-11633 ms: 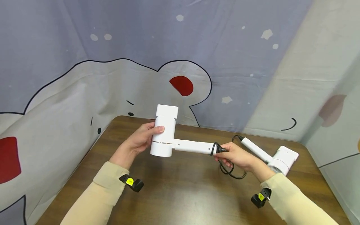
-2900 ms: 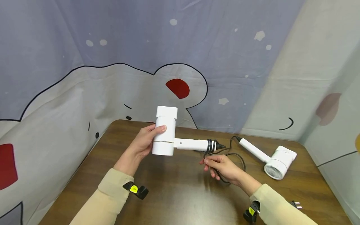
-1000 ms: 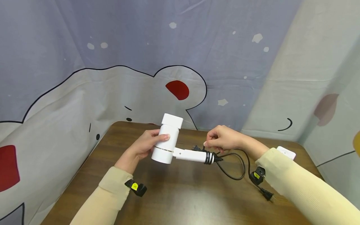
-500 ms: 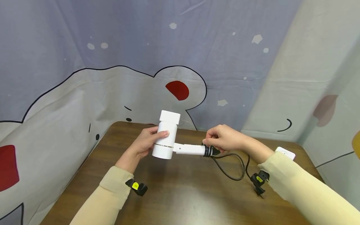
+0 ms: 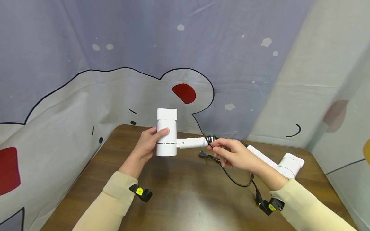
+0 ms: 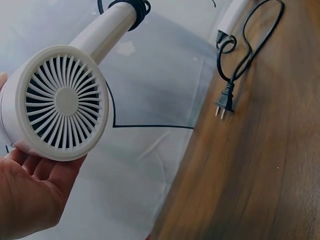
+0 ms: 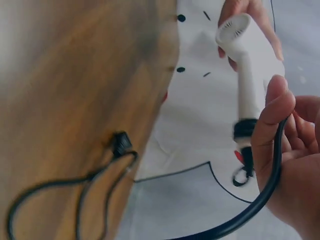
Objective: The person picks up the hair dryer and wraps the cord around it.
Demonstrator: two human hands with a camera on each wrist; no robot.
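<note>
A white hair dryer (image 5: 170, 138) is held up over the far part of the tabletop (image 5: 185, 186), left of its middle, with the handle (image 5: 190, 142) pointed towards the right edge. Its barrel is gripped by the left hand (image 5: 148, 142): the thumb is laid across the front, the other fingers are wrapped behind, and they are parted only as far as the barrel demands. By the right hand (image 5: 235, 156), a black cord (image 7: 255, 206) is pinched between thumb and curled fingers, with almost no gap left, just beside the handle's cord end, where coils (image 5: 209, 140) are wrapped around it.

The step in hand is judged to be the winding of the cord around the handle. For this, the barrel is best held firm and level, so that the handle is not twisted by the pull. Each turn should be laid snugly beside the last, under light, even tension, without strain at the cord's root. The loose loop (image 5: 237, 183) on the tabletop should be watched, as it could be snagged by the moving wrist.

Two hair dryers are counted; the second dryer (image 5: 290, 164) is laid near the far right corner, partly hidden by the right forearm. Two plugs are seen: the first plug (image 5: 203, 154) below the held handle, the second plug (image 5: 258, 194) near the right sleeve. Two wrist cameras are worn, one per arm. The turns are too tightly bunched to be counted.
</note>
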